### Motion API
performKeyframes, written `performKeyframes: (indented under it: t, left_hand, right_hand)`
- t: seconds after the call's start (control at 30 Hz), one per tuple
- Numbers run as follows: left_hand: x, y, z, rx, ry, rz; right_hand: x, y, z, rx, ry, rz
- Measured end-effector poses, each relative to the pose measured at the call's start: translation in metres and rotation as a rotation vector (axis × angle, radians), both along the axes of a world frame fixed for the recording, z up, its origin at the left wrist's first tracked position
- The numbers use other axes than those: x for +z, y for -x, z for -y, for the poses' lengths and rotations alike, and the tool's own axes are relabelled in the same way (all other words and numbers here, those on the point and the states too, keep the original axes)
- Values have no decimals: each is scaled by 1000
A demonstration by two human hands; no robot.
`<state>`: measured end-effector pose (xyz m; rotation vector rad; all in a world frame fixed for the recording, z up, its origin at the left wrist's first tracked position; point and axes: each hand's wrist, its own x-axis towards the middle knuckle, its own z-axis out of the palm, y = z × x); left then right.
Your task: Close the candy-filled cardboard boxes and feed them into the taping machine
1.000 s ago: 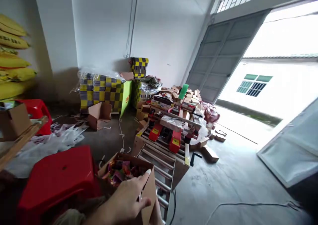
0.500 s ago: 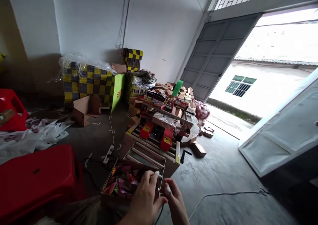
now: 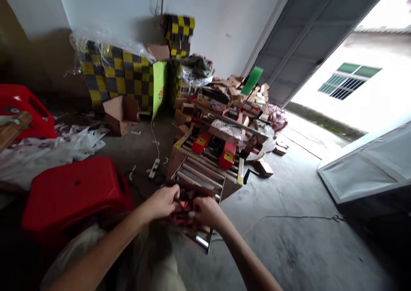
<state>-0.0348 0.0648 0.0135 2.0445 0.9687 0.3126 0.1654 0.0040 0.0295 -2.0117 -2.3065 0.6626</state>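
Observation:
Low in the middle of the head view, both my hands are closed on a small cardboard box [image 3: 183, 209] of red and colourful packets. My left hand [image 3: 163, 201] grips its left side with the fingers curled over the top. On the box's right side my right hand [image 3: 207, 210] is curled the same way. The hands hide most of the box. It sits at the near end of a roller conveyor [image 3: 195, 177] belonging to a carton-sealing machine [image 3: 215, 147] with red parts.
A red plastic stool [image 3: 73, 192] stands close on my left, with white plastic bags [image 3: 48, 149] behind it. Yellow-and-black checkered cartons [image 3: 118, 75] line the wall. A power strip [image 3: 154, 167] and a cable [image 3: 289, 217] lie on the concrete floor. A door [image 3: 362, 171] stands open at right.
The view has tilted down and moved closer. My hands went from the open box's near edge to closing over its top, and the coloured packets are now mostly hidden.

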Motion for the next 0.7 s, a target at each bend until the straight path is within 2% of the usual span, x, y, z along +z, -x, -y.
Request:
performKeyframes:
  t: [0.1, 0.17, 0.23, 0.3, 0.37, 0.43, 0.53, 0.7]
  left_hand:
    - [8, -4, -17, -146, 109, -125]
    - [11, 2, -26, -248, 259, -161]
    - [14, 10, -26, -319, 348, -167]
    - [15, 18, -21, -343, 342, -159]
    - [15, 21, -16, -334, 302, -131]
    - [14, 20, -13, -311, 283, -91]
    - [7, 13, -16, -215, 172, -94]
    - [0, -7, -12, -50, -97, -320]
  right_hand:
    - [1, 7, -11, 50, 76, 78]
    - [5, 0, -11, 96, 149, 0]
    - [11, -11, -5, 200, 229, -139]
    - [15, -22, 1, 300, 257, -255]
    - [15, -28, 5, 329, 236, -286]
    - [11, -29, 5, 284, 245, -303]
    - [1, -26, 0, 137, 273, -313]
    - [-11, -15, -2, -60, 131, -194]
